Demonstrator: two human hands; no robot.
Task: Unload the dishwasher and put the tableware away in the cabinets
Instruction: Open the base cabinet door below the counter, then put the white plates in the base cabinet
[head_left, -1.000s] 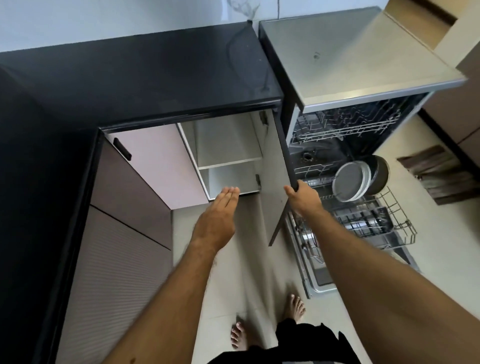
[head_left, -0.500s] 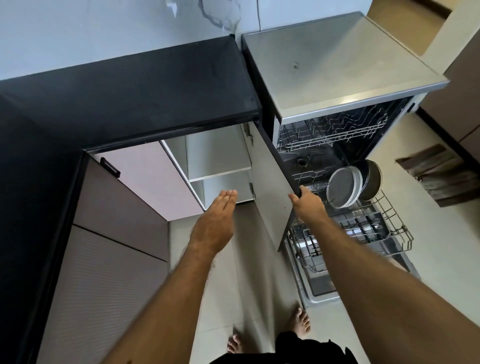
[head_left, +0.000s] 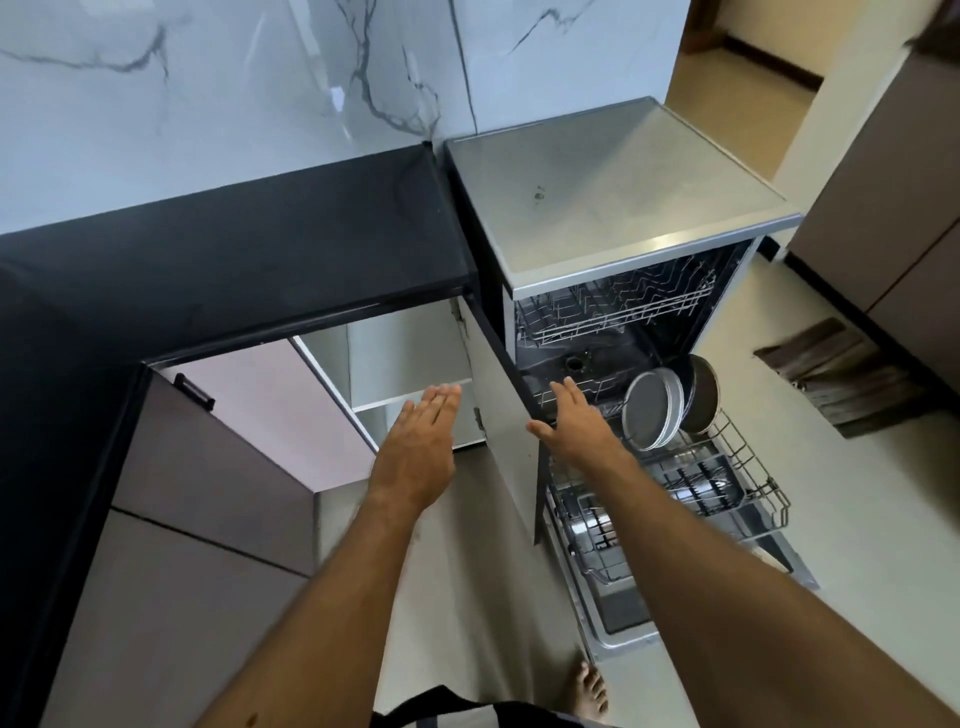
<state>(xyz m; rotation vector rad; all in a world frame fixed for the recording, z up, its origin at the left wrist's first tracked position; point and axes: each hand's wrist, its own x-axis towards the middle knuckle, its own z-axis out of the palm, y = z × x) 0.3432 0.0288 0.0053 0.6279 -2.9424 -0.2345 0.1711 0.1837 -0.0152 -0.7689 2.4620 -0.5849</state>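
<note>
White marble-look wall tiles with grey veins (head_left: 234, 93) backed a glossy black stone countertop (head_left: 234, 260), and pale smooth floor tiles (head_left: 857, 519) ran to the right. Right of the countertop stood a grey metal dishwasher with a flat matt top (head_left: 618, 197). Its upper wire rack (head_left: 613, 312) sat inside; its lower wire rack (head_left: 670, 488) was pulled out toward the near side. Two round tableware pieces stood on edge at the far end of that lower rack: a flat grey metal plate (head_left: 652, 410) and, just right of it, a dark round pan (head_left: 701, 395).

Under the countertop, a white cabinet with two shelves (head_left: 410, 364) was open, its slim flat door (head_left: 511, 431) swung out between the hands. The left hand (head_left: 418, 452) hovered flat, fingers straight and together, holding nothing. The right hand (head_left: 574, 421) rested against the door's top edge, fingers extended and thumb spread, not clenched.
</note>
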